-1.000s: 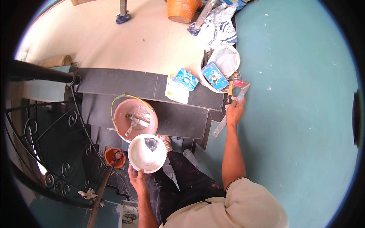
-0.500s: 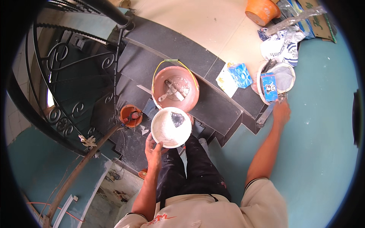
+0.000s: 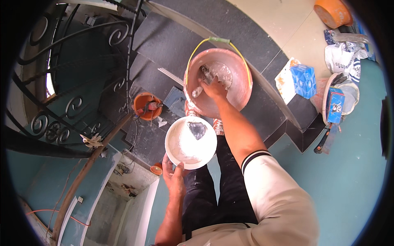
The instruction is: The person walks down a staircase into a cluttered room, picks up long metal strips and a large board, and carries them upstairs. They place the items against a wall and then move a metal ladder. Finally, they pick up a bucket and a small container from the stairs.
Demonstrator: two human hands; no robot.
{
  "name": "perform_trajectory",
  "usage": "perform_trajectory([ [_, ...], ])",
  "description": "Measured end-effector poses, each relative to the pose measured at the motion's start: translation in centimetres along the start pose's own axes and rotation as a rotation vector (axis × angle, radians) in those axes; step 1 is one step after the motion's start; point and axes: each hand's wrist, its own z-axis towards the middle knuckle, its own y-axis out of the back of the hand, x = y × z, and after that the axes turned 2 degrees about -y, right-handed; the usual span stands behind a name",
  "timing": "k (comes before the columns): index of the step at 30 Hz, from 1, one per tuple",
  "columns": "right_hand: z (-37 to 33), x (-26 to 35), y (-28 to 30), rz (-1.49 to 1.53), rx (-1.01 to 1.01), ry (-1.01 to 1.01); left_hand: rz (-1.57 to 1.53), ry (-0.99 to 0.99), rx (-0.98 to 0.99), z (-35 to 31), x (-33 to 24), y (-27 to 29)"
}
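My left hand (image 3: 175, 177) grips a white round tub (image 3: 191, 160) from below, its thumb at the rim. White paste coats the inside of the tub, with a dark grey patch near its far edge. My right hand (image 3: 216, 89) reaches down into a pink bucket (image 3: 242, 98) with a yellow wire handle, fingers apart over the tools in it. A plaster-smeared tool (image 3: 197, 92) shows beside that hand, partly covered by it. The bucket stands on the dark steps, just beyond my feet.
A small orange bucket (image 3: 141, 99) with a red-and-grey tool stands left, near a railing (image 3: 119, 35) and wooden pole (image 3: 84, 172). Right are a blue box (image 3: 303, 81), a pail (image 3: 322, 98) with a blue carton (image 3: 336, 106), and a black-handled scraper (image 3: 327, 141).
My right hand has left the scraper beside the pail at right and moved left into the pink bucket. My left hand still holds the white tub. The whole view has shifted.
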Motion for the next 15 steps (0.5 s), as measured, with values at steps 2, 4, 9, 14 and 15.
perform_trajectory([
  [2, 0.1, 0.4, -1.4, -0.089, -0.001, -0.045, -0.017, 0.0, -0.021, 0.4, -0.2, 0.1],
  [4, 2.1, -0.5, -1.2, -0.095, 0.16, -0.034, -0.05, -0.011, -0.026, 0.8, -0.3, -0.3],
  [9, 3.2, -3.8, -3.6, -0.128, 0.105, 0.134, -0.085, -0.035, 0.021, 1.7, -1.6, -1.5],
  [14, 3.5, -6.6, -2.6, -0.118, 0.054, 0.2, -0.043, -0.112, 0.107, 2.4, -2.6, -3.3],
  [15, 2.3, -5.7, -0.2, -0.034, 0.159, 0.135, -0.028, -0.133, 0.122, 2.8, -2.5, -3.5],
])
